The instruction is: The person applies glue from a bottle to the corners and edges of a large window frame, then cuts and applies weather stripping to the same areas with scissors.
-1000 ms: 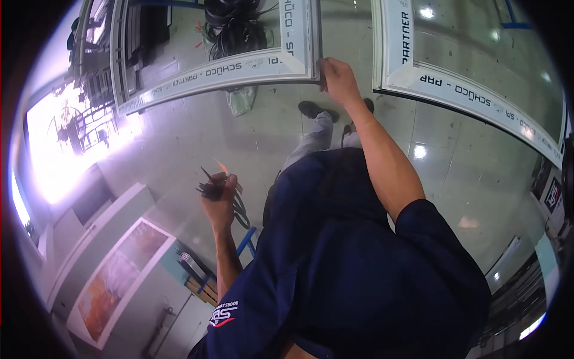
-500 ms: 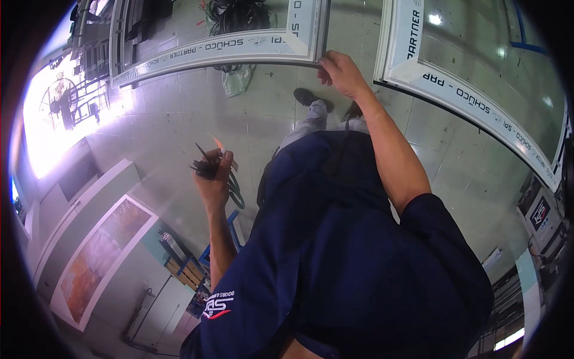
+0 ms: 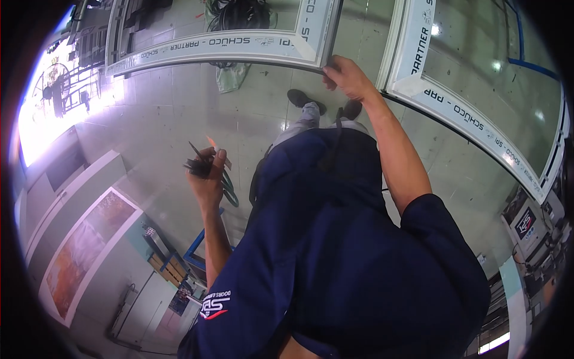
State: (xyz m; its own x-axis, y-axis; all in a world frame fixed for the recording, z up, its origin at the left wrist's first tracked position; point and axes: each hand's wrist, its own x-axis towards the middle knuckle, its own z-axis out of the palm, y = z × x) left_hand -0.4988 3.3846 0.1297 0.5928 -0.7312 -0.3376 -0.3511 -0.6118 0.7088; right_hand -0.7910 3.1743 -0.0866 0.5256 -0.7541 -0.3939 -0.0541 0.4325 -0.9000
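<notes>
My left hand [image 3: 206,170] is closed around a bundle of slim tools [image 3: 197,164] with dark handles and a thin dark pointed tip. An orange-tipped piece [image 3: 211,142] sticks out by my thumb, and a green-grey loop of cord or strip [image 3: 229,190] hangs below the hand. Their exact kinds are too small to tell. My right hand [image 3: 348,78] has its fingers curled at the lower right corner of a white window or door frame [image 3: 209,46] covered in printed protective film. Whatever lies under those fingertips is hidden.
A second film-covered frame [image 3: 472,122] stands to the right, a narrow gap away. Behind the first frame, a dark bundle in a pale bag [image 3: 232,78] lies on the tiled floor [image 3: 155,131]. Blue metal bars [image 3: 194,245] and a framed picture [image 3: 89,257] are at the left.
The view has shifted slightly, so the frames and my feet sit a little differently. My left hand appears slightly further left; both hands keep their grips.
</notes>
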